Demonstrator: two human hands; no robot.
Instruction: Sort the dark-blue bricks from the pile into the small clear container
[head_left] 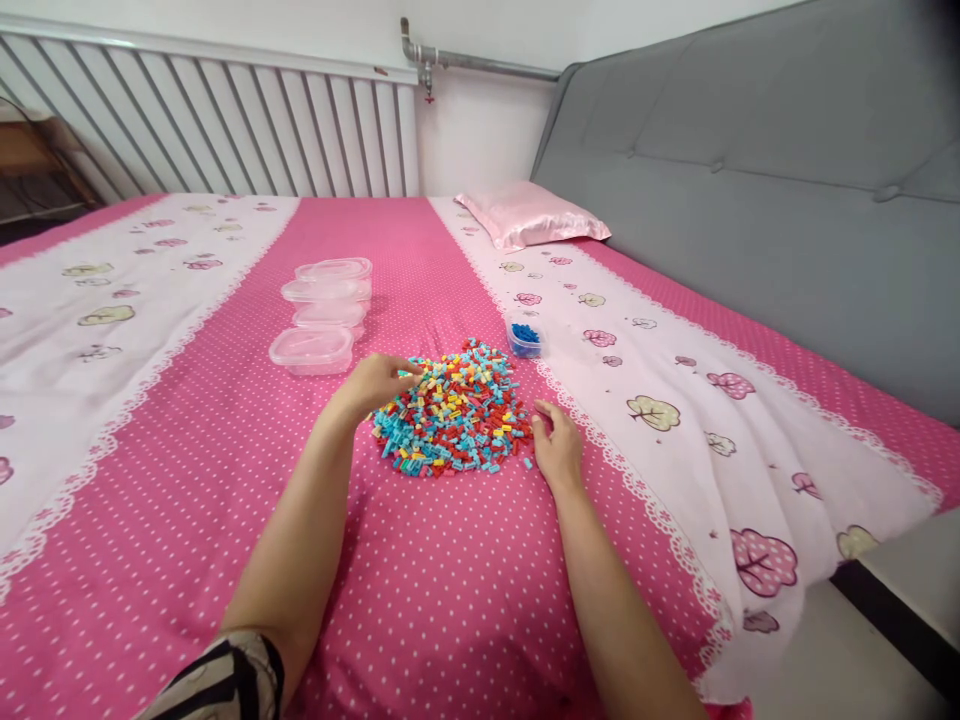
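A loose heap of small toy building bricks (457,415), mostly light blue, red and yellow, lies on the pink bedspread. My left hand (381,383) hovers at the heap's upper left edge, fingers stretched toward the bricks with a small gap between the fingertips; no brick shows in it. At the right edge of the heap rests my right hand (559,447), loosely curved, thumb and forefinger apart and nothing visible between them. Just beyond it stands a small clear tub (527,345) holding dark blue bricks.
Several clear plastic tubs (311,350) stand in a row left of the heap. A pink pillow (532,213) lies at the back, by the grey padded headboard (750,150). Behind the bed are a white radiator (225,120) and a pipe with a valve (427,75).
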